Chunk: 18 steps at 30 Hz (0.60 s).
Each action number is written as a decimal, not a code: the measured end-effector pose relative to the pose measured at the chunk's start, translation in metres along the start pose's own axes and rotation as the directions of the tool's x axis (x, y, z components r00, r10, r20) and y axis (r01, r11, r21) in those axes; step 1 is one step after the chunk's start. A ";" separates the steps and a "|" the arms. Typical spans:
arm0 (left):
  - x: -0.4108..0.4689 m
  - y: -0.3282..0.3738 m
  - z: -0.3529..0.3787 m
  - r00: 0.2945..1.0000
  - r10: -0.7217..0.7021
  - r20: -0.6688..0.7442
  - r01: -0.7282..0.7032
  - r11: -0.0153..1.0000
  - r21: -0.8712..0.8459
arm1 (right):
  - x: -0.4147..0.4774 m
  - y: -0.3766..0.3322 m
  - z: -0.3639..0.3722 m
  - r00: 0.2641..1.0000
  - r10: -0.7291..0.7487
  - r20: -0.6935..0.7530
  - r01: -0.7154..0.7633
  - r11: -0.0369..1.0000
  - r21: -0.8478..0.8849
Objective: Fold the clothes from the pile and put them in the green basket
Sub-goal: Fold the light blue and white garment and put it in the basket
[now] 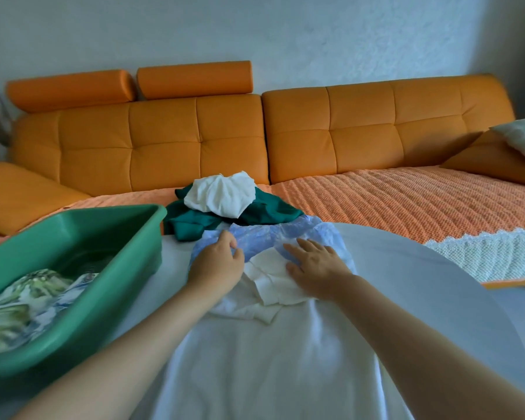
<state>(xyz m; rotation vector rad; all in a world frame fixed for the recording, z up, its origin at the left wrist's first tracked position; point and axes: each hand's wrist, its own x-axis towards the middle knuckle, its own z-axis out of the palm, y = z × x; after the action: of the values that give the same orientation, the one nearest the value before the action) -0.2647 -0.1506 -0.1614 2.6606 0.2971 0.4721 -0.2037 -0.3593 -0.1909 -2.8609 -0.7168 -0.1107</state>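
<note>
**A:** Both hands are down on the white garment [255,359], which lies spread flat along the round white worktop [437,283], straight in front of the person.

**B:** Watch the left hand [217,263]. Its fingers [228,239] curl in and, with the thumb, pinch the pale blue fabric [264,237] at the garment's far end.

**A:** The right hand [315,266] is another story: fingers straight and spread, palm down, pressing flat where the blue fabric meets a cream patch [270,269].

**B:** Whether that blue fabric belongs to the white garment or is a separate piece, I can't tell.

**A:** Just beyond it sits the pile [264,212]: a teal garment [191,224] with a crumpled white piece [222,195] on top, and the teal touches the blue fabric's far edge.

**B:** The green basket [134,262] is on the left, just beside the left forearm, and a green-and-white patterned cloth [28,301] lies inside it.

**A:** Behind everything runs an orange sofa [164,140] with a textured orange cover [406,201] over the seat and a pale cushion [522,137] at the far right.
</note>
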 end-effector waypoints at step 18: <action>-0.002 -0.022 0.024 0.992 0.021 0.127 -0.059 0.950 0.307 | -0.005 -0.030 0.019 0.973 0.122 0.196 -0.120 0.993 -0.022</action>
<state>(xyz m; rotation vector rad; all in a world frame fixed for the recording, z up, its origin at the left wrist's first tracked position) -0.2602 -0.1406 -0.1920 2.9928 0.3021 0.2918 -0.2223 -0.3317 -0.2055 -2.9439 -0.5740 0.1904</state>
